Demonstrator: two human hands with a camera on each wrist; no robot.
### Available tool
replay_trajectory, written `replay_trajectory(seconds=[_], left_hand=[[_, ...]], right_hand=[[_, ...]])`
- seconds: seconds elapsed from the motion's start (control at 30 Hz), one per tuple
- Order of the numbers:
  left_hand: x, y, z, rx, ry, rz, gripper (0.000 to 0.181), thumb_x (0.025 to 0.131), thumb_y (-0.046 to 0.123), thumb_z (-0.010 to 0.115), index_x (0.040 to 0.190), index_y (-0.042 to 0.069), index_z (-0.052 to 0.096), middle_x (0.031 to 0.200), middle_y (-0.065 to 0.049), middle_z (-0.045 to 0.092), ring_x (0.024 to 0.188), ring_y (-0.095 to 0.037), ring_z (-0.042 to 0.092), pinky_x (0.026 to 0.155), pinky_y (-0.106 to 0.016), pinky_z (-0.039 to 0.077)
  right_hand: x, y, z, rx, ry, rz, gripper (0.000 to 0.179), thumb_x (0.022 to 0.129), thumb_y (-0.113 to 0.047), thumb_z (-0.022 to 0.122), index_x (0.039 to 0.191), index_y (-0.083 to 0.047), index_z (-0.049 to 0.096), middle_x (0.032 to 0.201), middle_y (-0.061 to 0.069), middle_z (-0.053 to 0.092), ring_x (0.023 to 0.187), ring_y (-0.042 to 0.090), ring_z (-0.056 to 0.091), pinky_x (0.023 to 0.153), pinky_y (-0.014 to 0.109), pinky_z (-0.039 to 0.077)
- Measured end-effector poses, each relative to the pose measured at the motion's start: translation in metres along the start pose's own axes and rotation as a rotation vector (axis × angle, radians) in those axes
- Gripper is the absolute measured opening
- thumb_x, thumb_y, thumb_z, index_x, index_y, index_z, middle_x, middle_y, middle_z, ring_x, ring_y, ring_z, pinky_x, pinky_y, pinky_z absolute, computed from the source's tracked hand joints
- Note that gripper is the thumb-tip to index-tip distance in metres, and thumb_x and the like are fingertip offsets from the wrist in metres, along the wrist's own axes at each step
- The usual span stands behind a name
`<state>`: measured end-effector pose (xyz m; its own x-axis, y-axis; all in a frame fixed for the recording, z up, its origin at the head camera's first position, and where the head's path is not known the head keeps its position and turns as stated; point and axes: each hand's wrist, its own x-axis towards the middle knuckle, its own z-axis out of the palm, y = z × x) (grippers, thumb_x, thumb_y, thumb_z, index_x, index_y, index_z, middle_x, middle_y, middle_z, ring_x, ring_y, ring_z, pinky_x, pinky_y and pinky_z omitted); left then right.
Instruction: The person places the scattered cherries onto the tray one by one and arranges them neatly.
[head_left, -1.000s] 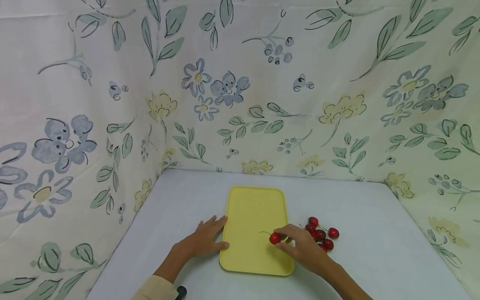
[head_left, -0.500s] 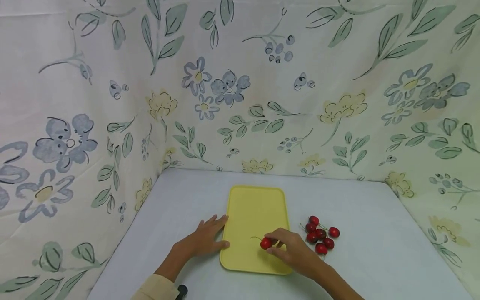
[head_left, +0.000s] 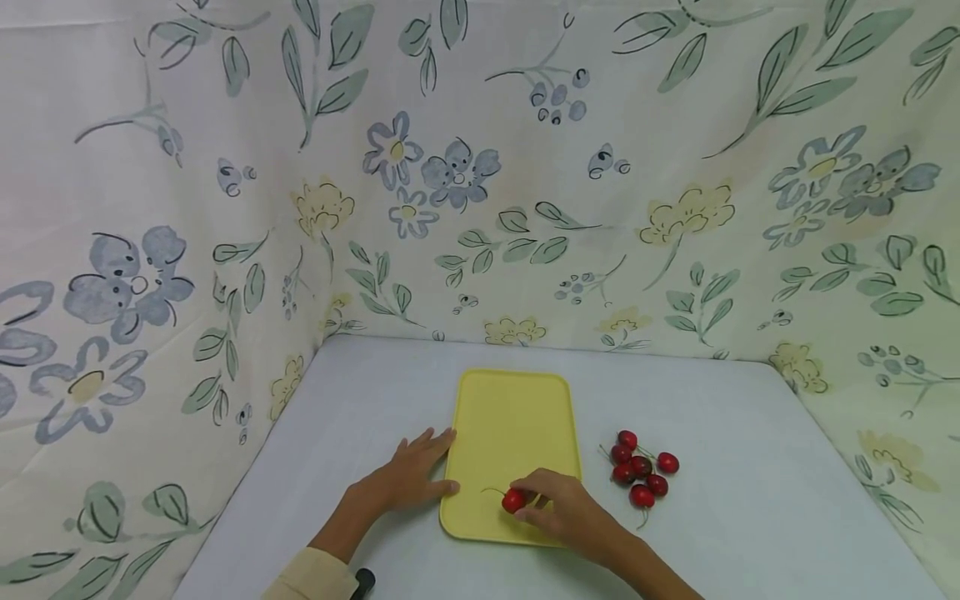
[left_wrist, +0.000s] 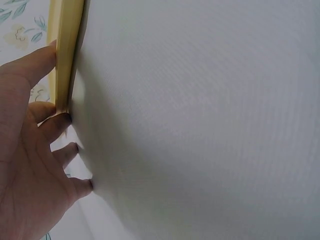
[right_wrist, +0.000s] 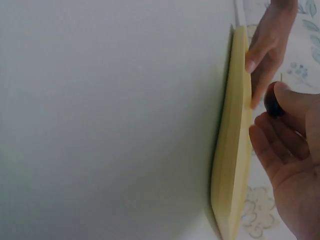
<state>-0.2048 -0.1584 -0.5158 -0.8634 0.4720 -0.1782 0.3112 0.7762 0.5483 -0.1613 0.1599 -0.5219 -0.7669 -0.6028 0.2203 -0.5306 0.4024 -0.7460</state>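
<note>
A red cherry [head_left: 513, 501] with a thin stem is pinched between the thumb and fingers of my right hand [head_left: 558, 507]. It is over the near part of a yellow rectangular tray [head_left: 513, 425]; the right wrist view shows the cherry [right_wrist: 272, 102] dark, close by the tray's rim [right_wrist: 232, 145]. My left hand [head_left: 405, 479] lies at the tray's left edge, fingers spread, with thumb and fingertips touching the rim. In the left wrist view that hand [left_wrist: 37, 145] has its thumb and fingertips at the tray's side [left_wrist: 66, 55].
Several loose cherries [head_left: 639, 471], some with stems, lie in a cluster on the white table [head_left: 750, 467] right of the tray. A floral cloth [head_left: 480, 167] hangs behind the table and along both sides. A small black object [head_left: 363, 582] shows by the left sleeve.
My right hand has carried the cherry leftward and nearer to me over the tray, uncovering more of the cherry cluster. The left hand has stayed at the tray's edge.
</note>
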Motion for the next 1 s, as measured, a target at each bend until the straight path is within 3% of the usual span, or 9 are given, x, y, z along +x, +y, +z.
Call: replay_trajectory(seconds=[0.37,0.7,1.0], left_hand=[[-0.001,0.002,-0.001,0.006,0.007,-0.012,0.09,0.099,0.054,0.07,0.167,0.009,0.032,0.173,-0.008,0.034,0.163,-0.039,0.021,0.128,-0.07,0.012],[-0.003,0.003,-0.002,-0.013,0.006,-0.006,0.09,0.099,0.053,0.069,0.167,0.008,0.031,0.173,-0.008,0.034,0.163,-0.04,0.02,0.128,-0.07,0.01],[-0.002,0.002,-0.001,-0.011,0.005,-0.006,0.09,0.099,0.052,0.07,0.167,0.008,0.031,0.173,-0.009,0.034,0.162,-0.04,0.02,0.128,-0.07,0.01]], right_hand=[[0.006,-0.008,0.014,0.028,-0.056,0.032,0.032,0.099,-0.023,0.077,0.127,-0.008,0.074,0.111,-0.006,0.073,0.096,0.0,0.066,0.082,0.022,0.06],[0.017,-0.016,0.023,-0.072,-0.1,0.096,0.032,0.096,-0.021,0.08,0.125,-0.009,0.075,0.111,-0.008,0.072,0.098,-0.002,0.063,0.081,0.02,0.058],[0.02,-0.02,0.026,-0.188,-0.14,0.074,0.032,0.096,-0.02,0.081,0.125,-0.009,0.076,0.112,-0.008,0.072,0.101,-0.002,0.062,0.089,0.023,0.058]])
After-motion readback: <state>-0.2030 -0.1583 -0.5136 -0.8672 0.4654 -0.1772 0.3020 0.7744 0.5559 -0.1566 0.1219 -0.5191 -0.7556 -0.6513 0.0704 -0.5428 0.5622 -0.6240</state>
